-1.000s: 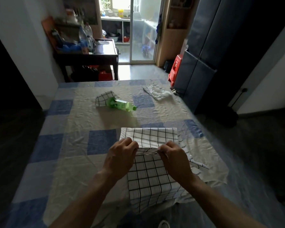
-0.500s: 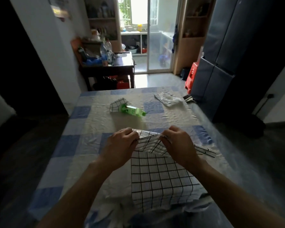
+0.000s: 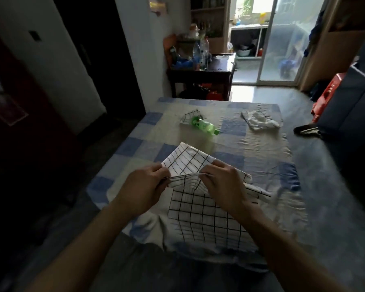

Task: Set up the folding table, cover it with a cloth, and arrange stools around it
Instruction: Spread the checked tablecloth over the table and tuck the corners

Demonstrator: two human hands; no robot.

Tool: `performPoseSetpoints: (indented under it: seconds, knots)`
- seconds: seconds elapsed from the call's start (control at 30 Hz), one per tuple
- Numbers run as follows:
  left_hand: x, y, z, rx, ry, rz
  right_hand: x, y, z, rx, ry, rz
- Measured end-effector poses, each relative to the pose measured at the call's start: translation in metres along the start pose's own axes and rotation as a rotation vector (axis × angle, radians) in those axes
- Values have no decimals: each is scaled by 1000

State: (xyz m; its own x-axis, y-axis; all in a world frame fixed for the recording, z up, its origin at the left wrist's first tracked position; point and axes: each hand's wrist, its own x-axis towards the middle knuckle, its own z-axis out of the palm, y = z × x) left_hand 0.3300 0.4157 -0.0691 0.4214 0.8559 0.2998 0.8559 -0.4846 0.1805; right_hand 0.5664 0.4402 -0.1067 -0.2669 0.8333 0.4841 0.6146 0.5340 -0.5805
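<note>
Your L hand [image 3: 143,186], centre-left, pinches the grid cloth [image 3: 202,218], mid-frame; your R hand [image 3: 221,182] pinches the same raised fold. Cloth lies on the cover [image 3: 268,157], rumpled at lower right: tug unevenly & the cover prob. slides off that side w/ it.

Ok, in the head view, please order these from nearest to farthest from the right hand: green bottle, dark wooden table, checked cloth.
1. The checked cloth: pinched by the right hand itself.
2. The green bottle: lying farther ahead, slightly left.
3. The dark wooden table: beyond, by the far wall.
</note>
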Motion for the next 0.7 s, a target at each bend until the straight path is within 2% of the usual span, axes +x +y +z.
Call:
performPoseSetpoints:
  seconds: [0.17,0.33,0.5,0.7]
  knots:
    - [-62,11,-35,59,40,-137,-2,-41,10,96,-105,-143]
    - [-162,4,-84,103,96,-320,-11,-126,51,143,-215,-299]
    - [-295,6,-135,163,189,-502,-41,-233,110,206,-380,-447]
    - [-477,30,-180,216,248,-665,-124,-366,178,305,-542,-613]
